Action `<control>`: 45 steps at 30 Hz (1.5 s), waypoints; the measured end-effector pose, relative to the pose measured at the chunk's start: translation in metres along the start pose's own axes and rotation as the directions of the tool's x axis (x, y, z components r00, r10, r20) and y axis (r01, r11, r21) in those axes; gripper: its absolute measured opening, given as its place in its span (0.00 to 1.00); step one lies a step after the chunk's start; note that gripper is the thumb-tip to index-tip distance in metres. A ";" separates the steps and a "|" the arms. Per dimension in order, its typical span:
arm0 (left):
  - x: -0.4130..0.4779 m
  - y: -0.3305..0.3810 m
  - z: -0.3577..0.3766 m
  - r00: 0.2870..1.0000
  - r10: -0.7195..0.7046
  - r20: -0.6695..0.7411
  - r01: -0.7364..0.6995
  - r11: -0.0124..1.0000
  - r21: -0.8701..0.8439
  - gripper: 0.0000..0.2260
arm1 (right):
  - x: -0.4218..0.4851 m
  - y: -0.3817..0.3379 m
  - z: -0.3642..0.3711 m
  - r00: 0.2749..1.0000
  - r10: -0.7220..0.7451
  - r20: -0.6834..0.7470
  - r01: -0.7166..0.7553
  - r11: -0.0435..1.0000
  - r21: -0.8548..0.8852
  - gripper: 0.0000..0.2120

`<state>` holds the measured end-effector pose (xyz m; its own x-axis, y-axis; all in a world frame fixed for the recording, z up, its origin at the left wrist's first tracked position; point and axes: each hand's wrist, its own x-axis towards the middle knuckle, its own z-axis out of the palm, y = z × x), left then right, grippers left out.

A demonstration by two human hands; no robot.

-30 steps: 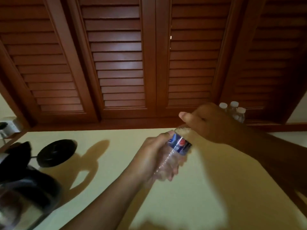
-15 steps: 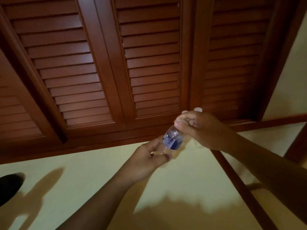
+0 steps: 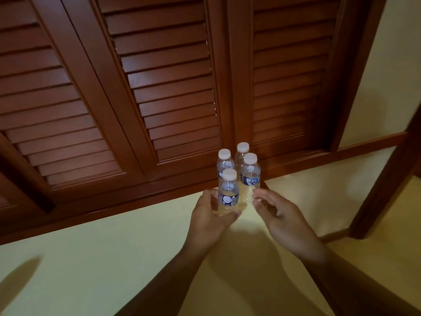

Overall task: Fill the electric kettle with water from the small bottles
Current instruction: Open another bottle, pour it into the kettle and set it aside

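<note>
Set down now, capped bottle [image 3: 228, 195] stands in left hand's [image 3: 210, 221] grip, label unreadable.

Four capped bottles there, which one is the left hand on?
The front bottle, nearest the camera. The left hand curls round its base; the other three stand behind it, untouched.

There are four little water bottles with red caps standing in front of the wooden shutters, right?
Not quite. The four water bottles do stand together on the counter in front of the wooden shutters, but their caps are white, not red. The head view shows this clearly.
</note>
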<state>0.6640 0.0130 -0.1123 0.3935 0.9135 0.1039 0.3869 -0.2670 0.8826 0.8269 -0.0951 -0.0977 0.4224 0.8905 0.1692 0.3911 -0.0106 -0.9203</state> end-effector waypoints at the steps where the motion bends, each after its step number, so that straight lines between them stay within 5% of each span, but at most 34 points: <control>1: 0.000 0.002 0.005 1.000 -0.007 -0.002 0.007 1.000 -0.008 0.22 | -0.002 0.004 0.004 0.999 0.032 0.029 -0.033 0.999 0.024 0.15; 6: -0.003 0.000 0.015 0.998 0.028 0.061 -0.029 1.000 0.005 0.23 | 0.005 0.007 0.025 0.998 0.039 0.050 -0.042 0.998 0.053 0.23; 14: -0.002 -0.026 -0.012 0.982 -0.017 0.188 0.015 1.000 0.011 0.29 | 0.014 0.011 0.030 0.991 -0.052 0.124 0.046 0.998 0.048 0.15; 19: 0.000 -0.032 -0.011 0.993 0.046 0.108 -0.053 0.997 0.062 0.21 | 0.013 0.020 0.042 0.999 0.019 0.044 -0.023 0.996 0.086 0.08; 28: 0.012 -0.015 0.004 0.999 -0.026 0.047 0.016 0.982 0.188 0.23 | 0.006 0.019 0.052 0.998 0.057 -0.012 -0.053 0.972 0.228 0.12; 45: 0.009 -0.014 0.004 0.998 -0.055 -0.022 0.058 0.989 0.139 0.25 | -0.023 0.015 0.050 0.983 0.136 -0.123 -0.125 0.988 0.090 0.17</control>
<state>0.6657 0.0236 -0.1254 0.3530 0.9334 0.0650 0.5212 -0.2538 0.8148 0.7823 -0.0935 -0.1333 0.5689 0.8181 0.0846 0.2600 -0.0814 -0.9622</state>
